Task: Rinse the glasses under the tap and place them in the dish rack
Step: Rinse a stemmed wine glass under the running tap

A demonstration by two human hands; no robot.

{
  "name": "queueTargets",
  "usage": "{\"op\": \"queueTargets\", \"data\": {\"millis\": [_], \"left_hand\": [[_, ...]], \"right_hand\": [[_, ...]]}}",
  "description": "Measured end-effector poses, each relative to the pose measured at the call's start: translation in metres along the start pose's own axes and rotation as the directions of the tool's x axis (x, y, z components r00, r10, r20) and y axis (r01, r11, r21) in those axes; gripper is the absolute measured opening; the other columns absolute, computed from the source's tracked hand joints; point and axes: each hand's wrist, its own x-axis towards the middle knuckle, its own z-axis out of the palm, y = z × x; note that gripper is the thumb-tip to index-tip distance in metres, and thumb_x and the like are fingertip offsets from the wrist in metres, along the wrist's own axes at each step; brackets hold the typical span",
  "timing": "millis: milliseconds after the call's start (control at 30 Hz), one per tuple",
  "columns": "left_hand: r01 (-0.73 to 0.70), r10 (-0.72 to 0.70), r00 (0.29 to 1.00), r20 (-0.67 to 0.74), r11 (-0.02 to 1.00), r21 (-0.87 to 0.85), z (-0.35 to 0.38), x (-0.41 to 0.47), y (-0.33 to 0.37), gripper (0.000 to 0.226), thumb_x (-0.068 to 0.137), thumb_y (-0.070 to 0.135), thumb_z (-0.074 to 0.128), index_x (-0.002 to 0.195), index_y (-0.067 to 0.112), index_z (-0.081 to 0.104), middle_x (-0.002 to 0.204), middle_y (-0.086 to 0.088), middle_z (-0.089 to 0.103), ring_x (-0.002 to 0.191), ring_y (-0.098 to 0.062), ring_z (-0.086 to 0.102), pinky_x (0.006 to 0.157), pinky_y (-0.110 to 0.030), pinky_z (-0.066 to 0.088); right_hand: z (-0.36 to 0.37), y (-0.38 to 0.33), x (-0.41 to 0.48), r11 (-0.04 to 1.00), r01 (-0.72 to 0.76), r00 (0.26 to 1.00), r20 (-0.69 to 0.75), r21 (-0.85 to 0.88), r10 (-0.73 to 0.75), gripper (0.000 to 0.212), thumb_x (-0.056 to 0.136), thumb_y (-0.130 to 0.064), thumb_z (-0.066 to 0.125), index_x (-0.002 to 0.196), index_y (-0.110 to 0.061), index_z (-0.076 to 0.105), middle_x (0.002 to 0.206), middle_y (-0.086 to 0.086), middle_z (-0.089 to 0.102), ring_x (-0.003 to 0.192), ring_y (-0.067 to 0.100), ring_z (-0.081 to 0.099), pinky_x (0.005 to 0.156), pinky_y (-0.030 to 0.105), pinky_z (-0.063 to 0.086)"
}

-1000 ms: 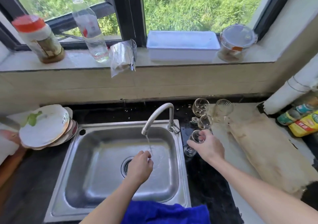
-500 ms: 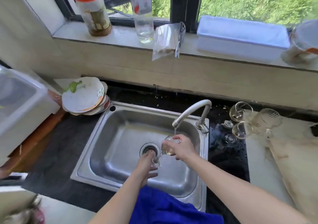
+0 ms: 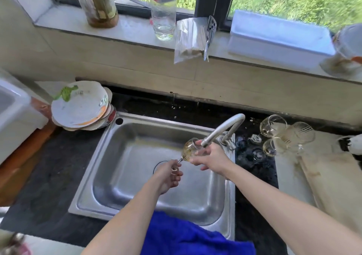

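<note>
Under the tap (image 3: 221, 129), over the sink (image 3: 105, 156), I held a glass (image 3: 189, 150) tilted, my right hand (image 3: 212, 159) wrapped round its bowl and my left hand (image 3: 168, 177) pinching the stem near its foot. A second earlier it was still on the counter, so rinsing could now begin. Yellowish residue lined its bowl. Three more glasses (image 3: 274, 125) waited beside the tap, similarly stained.

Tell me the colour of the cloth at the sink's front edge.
Bright blue. The cloth shows best in the head view, the only one.
</note>
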Motion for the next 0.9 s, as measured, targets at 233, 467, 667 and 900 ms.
{"op": "queueTargets", "data": {"millis": [233,467,667,900], "left_hand": [[0.028,-0.031,0.999,0.024,0.992,0.120,-0.013,-0.003,0.004,0.023,0.095,0.031,0.045,0.083,0.014,0.054,0.059,-0.004,0.047,0.040,-0.015,0.035,0.038,-0.019,0.027],[-0.133,0.132,0.984,-0.118,0.991,-0.003,-0.006,0.000,0.005,0.019,0.096,0.008,0.047,0.111,0.003,0.058,0.061,-0.011,0.064,0.042,-0.014,0.037,0.036,-0.015,0.022],[-0.176,0.167,0.982,-0.092,0.979,-0.106,-0.002,0.001,0.006,0.012,0.097,0.009,0.047,0.108,0.012,0.052,0.081,-0.015,0.061,0.054,-0.023,0.054,0.046,-0.026,0.040],[-0.050,0.053,0.998,-0.031,0.993,0.106,-0.003,-0.006,0.005,0.015,0.098,0.026,0.046,0.092,0.014,0.052,0.066,-0.010,0.061,0.043,-0.016,0.041,0.039,-0.017,0.030]], "right_hand": [[0.010,-0.005,0.003,0.990,0.107,0.994,0.015,-0.097,-0.106,0.062,0.065,-0.017,0.089,0.115,-0.026,0.055,0.106,0.002,0.062,0.074,0.016,0.063,0.056,0.026,0.053],[0.004,-0.004,0.000,0.986,0.102,0.993,0.068,-0.130,-0.094,0.071,0.069,-0.021,0.087,0.131,-0.024,0.051,0.110,0.000,0.061,0.079,0.008,0.059,0.062,0.020,0.048],[-0.001,-0.003,0.002,0.988,0.076,0.994,-0.072,-0.135,-0.087,0.047,0.065,-0.035,0.088,0.102,-0.019,0.063,0.094,0.001,0.064,0.084,0.016,0.064,0.067,0.036,0.060],[-0.003,0.000,0.003,0.980,0.162,0.986,-0.005,-0.119,-0.164,0.052,0.063,-0.019,0.088,0.109,-0.023,0.063,0.097,-0.002,0.064,0.087,0.017,0.064,0.071,0.032,0.058]]}}
